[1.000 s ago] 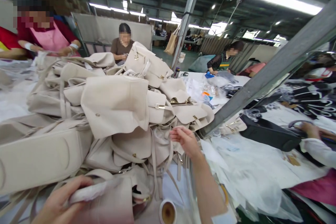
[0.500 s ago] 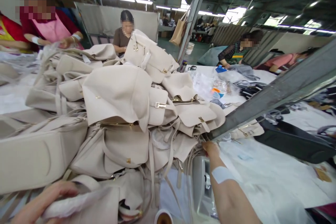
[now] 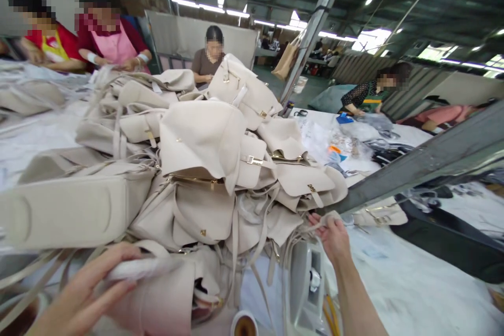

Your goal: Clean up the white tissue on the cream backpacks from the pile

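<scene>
My left hand (image 3: 100, 286) is closed around the plastic-wrapped handle (image 3: 136, 269) of a cream handbag (image 3: 157, 299) lying nearest to me. Its thumb and fingers press on either side of that wrap. At the right edge of the pile, my right hand (image 3: 333, 233) grips a beige strap (image 3: 329, 217), part of which loops up over the fingers. More loose straps (image 3: 289, 244) hang just left of it, above a grey plastic bin (image 3: 297, 294). The pile of cream handbags (image 3: 202, 134) with gold clasps fills the middle.
A slanted grey metal beam (image 3: 413, 152) crosses close behind my right hand. A cup of brown liquid (image 3: 244, 324) stands at the front edge. Yellow-handled tools (image 3: 331, 315) lie by the bin. A dark bag (image 3: 444, 241) rests at right. Several co-workers stand around the table.
My right hand, formerly reaching in beside the pile, has come up and back and shows a strap in its fingers. My left hand stays on the wrapped handle. The view has swung left.
</scene>
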Motion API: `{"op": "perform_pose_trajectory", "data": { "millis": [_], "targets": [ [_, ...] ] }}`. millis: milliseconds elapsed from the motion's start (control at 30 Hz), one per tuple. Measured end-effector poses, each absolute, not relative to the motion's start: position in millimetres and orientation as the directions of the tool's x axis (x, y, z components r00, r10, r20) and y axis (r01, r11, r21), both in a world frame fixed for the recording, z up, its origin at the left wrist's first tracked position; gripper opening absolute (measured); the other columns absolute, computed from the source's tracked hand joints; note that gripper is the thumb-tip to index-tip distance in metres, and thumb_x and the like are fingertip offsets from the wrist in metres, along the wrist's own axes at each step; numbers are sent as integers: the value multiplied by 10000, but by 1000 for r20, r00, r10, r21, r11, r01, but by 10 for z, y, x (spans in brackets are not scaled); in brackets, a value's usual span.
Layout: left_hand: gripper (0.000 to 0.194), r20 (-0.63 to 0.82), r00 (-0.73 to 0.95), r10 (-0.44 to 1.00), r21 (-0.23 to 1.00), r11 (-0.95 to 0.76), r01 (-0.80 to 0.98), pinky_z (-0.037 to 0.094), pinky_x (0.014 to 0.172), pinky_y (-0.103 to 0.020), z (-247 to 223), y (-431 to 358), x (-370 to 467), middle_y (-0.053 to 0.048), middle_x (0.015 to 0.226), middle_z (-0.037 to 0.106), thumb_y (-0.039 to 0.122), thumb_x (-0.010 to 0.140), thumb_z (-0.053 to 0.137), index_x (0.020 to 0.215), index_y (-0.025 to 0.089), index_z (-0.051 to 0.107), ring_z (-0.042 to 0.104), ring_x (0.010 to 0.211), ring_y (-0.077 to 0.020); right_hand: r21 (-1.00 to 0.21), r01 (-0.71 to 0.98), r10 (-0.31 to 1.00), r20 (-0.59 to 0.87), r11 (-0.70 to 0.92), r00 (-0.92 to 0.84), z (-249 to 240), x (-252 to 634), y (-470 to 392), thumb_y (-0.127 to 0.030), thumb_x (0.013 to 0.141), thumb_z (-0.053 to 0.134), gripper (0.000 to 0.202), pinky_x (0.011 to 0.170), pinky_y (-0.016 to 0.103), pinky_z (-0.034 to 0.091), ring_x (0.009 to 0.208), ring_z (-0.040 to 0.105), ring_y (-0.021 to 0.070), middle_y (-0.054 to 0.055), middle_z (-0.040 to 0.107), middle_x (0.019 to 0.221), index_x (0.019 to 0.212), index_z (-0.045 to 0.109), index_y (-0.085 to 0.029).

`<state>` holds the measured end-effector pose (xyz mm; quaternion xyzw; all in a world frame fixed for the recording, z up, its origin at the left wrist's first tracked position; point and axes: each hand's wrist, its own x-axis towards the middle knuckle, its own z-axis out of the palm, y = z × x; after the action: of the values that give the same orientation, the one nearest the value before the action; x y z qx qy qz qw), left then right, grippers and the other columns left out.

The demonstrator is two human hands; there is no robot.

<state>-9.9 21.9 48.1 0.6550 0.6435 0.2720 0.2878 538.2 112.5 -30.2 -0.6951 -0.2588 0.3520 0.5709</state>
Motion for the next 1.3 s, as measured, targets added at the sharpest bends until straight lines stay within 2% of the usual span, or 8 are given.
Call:
{"op": "perform_pose_trajectory", "data": {
  "millis": [133, 200, 300, 467, 733, 900, 1067, 1300],
  "targets": [
    [251, -76, 134, 988, 738, -35, 674, 488, 837, -298, 801, 274, 87, -15, 943, 721, 403, 787, 595, 946, 230, 683, 638, 907, -229, -961, -226, 897, -237, -160, 374, 148, 4640, 607, -536, 618, 852, 467, 369, 141, 291, 396, 301, 11, -63, 573, 644, 795, 562, -216],
    [210, -84, 181, 980, 781, -48, 622, 464, 772, -264, 876, 315, 114, -7, 852, 678, 348, 771, 590, 890, 190, 661, 602, 821, -192, -897, -363, 919, -341, -253, 200, 327, 4190, 331, -525, 681, 825, 427, 375, 140, 293, 433, 336, 20, -13, 614, 729, 932, 653, -225],
    [160, -106, 182, 978, 848, -7, 530, 412, 686, -233, 889, 347, 76, 25, 750, 595, 313, 747, 617, 822, 172, 634, 533, 732, -153, -747, -420, 849, -511, -515, -132, 463, 3468, -64, -567, 660, 830, 556, 395, 161, 324, 471, 357, 40, 1, 580, 706, 1079, 706, -224],
    [157, -103, 159, 982, 926, 37, 375, 346, 613, -223, 817, 325, 36, 58, 669, 490, 319, 787, 591, 813, 167, 622, 440, 649, -117, -626, -275, 661, -545, -730, -515, 467, 2433, -482, -528, 633, 872, 604, 361, 127, 127, 454, 185, -7, -23, 536, 738, 1134, 718, -227],
    [191, 58, 172, 983, 942, -111, 315, 396, 702, -243, 730, 213, -46, -3, 810, 607, 318, 792, 615, 829, 149, 696, 530, 772, -150, -467, -265, 526, -615, -843, -587, 534, 1745, -383, -522, 573, 891, 537, 310, 118, 148, 389, 229, -13, -34, 569, 615, 891, 707, -130],
    [376, -31, 80, 996, 979, 14, 203, 416, 662, -245, 689, 161, -86, -9, 824, 636, 328, 894, 454, 1152, 136, 647, 544, 707, -142, -632, -353, 711, -501, -690, -494, 459, 1466, -123, -533, 575, 877, 527, 303, 107, 126, 341, 221, -12, -67, 584, 581, 906, 657, -188],
    [204, -118, 235, 965, 945, 37, 324, 366, 581, -240, 738, 364, -39, 27, 623, 522, 266, 829, 519, 722, 136, 634, 466, 603, -128, -773, -323, 809, -386, -546, -444, 427, 1417, 28, -531, 678, 818, 450, 308, 105, 173, 361, 310, 8, -52, 600, 607, 899, 646, -179],
    [197, 341, 136, 930, 846, -367, 386, 445, 828, -280, 1007, 177, -55, -61, 879, 607, 212, 878, 530, 767, 159, 684, 567, 863, -176, -833, -94, 748, -432, -545, -504, 289, 1630, -152, -639, 710, 752, 464, 552, 300, 547, 603, 669, 179, 49, 726, 761, 855, 696, -202]
  ]
}}
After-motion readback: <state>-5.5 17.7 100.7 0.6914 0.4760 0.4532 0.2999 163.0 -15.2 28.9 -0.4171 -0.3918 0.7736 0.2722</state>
